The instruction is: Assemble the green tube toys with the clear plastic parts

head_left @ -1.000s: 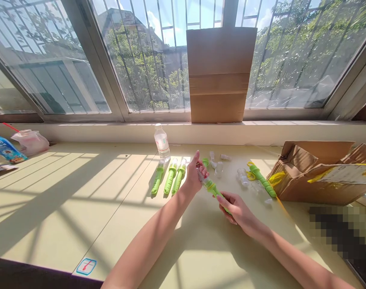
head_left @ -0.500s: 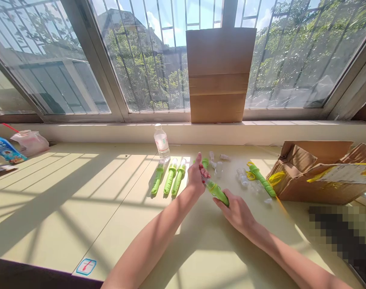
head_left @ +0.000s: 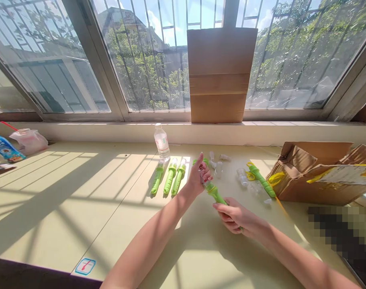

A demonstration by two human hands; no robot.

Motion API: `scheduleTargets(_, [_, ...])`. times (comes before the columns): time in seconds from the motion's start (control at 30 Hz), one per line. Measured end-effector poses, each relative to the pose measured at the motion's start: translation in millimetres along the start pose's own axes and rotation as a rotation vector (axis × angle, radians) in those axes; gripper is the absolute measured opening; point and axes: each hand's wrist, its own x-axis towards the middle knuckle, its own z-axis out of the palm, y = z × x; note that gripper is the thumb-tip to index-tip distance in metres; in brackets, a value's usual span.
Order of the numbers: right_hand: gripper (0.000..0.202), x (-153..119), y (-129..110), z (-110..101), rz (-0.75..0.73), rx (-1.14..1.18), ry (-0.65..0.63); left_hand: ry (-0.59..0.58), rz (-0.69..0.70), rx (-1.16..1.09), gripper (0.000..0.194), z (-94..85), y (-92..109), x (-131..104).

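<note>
A green plastic tube [head_left: 217, 196] with a clear end piece slants between my hands above the table. My left hand [head_left: 197, 179] has its fingers curled round the clear upper end, thumb pointing up. Wrapped round the lower green part is my right hand [head_left: 235, 215], thumb along the tube. Left of my hands, a short row of similar green tubes with clear caps [head_left: 170, 178] lies on the table. Behind my left hand is another green piece [head_left: 205, 161], partly hidden. Small clear plastic parts [head_left: 219, 169] lie just beyond my hands.
A water bottle [head_left: 161, 141] stands behind the row. At right, a green tube [head_left: 262, 180], a clear cup-like piece [head_left: 242, 177] and yellow rings lie beside an open cardboard box [head_left: 324, 174]. A cardboard sheet [head_left: 220, 76] leans at the window. A blue packet [head_left: 5, 148] sits far left.
My right hand has shifted slightly right and down, its fingers now wrapped more fully round the tube's lower end. The left hand has moved slightly right, still on the clear end.
</note>
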Motion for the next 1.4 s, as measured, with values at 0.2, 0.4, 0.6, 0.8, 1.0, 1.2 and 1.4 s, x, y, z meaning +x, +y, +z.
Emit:
scheduleTargets(0.2, [0.040,4,3,6,-0.069,-0.137,0.206,-0.009,0.029,0.010,0.055,2.0,1,-1])
scheduleTargets(0.4, [0.032,19,17,-2,-0.399,-0.760,0.731,0.168,0.148,0.065,0.054,10.1,-9,1])
scheduleTargets(0.6, [0.029,21,19,-3,-0.429,-0.907,0.826,0.367,0.187,0.052,0.054,13.3,-13,2])
scheduleTargets(0.8, [0.033,15,13,4,-0.391,-0.618,0.519,0.264,0.109,0.026,0.056,7.1,-8,1])
scheduleTargets(1.0, [0.040,4,4,2,-0.025,-0.064,0.106,-0.021,-0.013,-0.016,0.060,3.4,-1,-2])
scheduleTargets(1.2, [0.039,1,1,3,-0.024,-0.032,0.053,-0.042,0.005,-0.003,0.059,5.8,0,-3])
scheduleTargets(1.4, [0.029,15,9,7,-0.264,-0.601,0.591,0.234,0.138,0.076,0.057,9.4,-14,3])
